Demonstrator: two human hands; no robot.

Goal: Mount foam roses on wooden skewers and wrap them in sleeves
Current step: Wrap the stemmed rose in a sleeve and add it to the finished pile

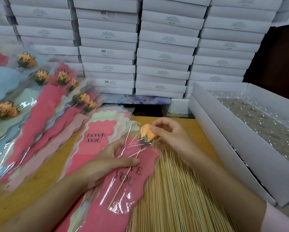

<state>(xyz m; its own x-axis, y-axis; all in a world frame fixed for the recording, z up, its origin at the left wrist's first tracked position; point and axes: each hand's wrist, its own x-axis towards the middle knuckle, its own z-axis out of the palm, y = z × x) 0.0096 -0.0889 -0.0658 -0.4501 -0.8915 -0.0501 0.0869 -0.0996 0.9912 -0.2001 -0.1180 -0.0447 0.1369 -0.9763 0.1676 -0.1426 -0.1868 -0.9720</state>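
Packing workshop (stacked white boxes, loose skewer heap).

"LOVE YOU" printed in black on the pink sleeves. "SGS" on several stacked white boxes; their other small print is unreadable.

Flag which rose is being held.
The orange rose at table centre: the right hand pinches its head, the left hand holds its pink sleeve. The other roses lie sleeved at left, untouched.
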